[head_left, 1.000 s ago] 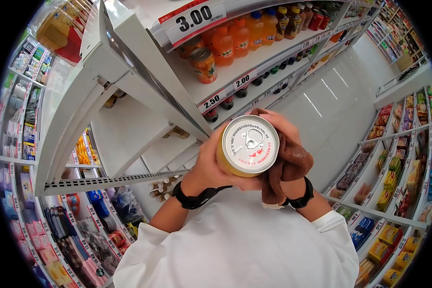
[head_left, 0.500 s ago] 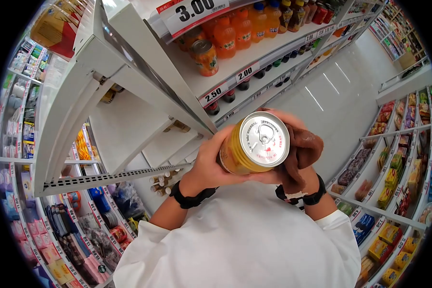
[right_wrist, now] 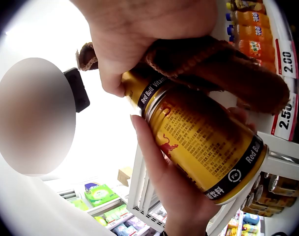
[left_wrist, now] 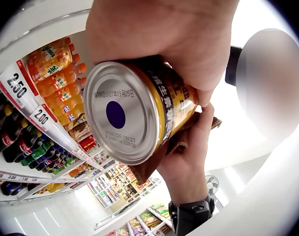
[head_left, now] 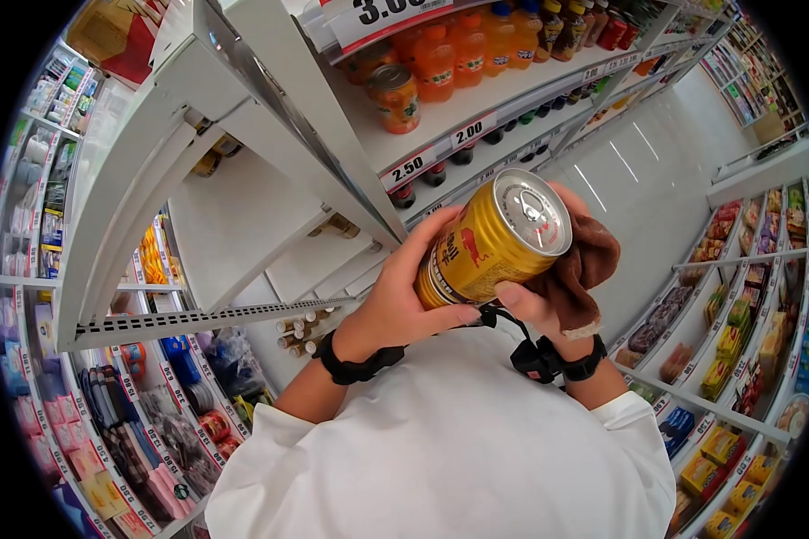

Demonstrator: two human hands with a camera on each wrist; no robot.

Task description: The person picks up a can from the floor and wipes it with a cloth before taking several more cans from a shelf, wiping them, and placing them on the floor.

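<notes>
A gold can (head_left: 490,242) is tilted, silver lid up and to the right. My left hand (head_left: 391,296) grips its lower side. My right hand (head_left: 535,310) holds a brown cloth (head_left: 584,269) against the lid end, with its thumb touching the can. Printed lines and a dark round spot mark the can's base (left_wrist: 120,115) in the left wrist view. A silver rim crosses the gold surface (right_wrist: 203,137) in the right wrist view, with a second gold part (right_wrist: 134,81) beyond it; whether that is another can, I cannot tell.
A white rack (head_left: 243,225) with a few cans stands at the left. Orange drink bottles (head_left: 436,63) and one can (head_left: 394,99) stand on the shelf ahead. Packaged goods (head_left: 728,359) fill the right shelves, beyond the tiled floor (head_left: 629,180).
The can has tipped over to the right, so its printed side now shows in the head view. It and the cloth have moved up and right. My right thumb has come onto the can's side.
</notes>
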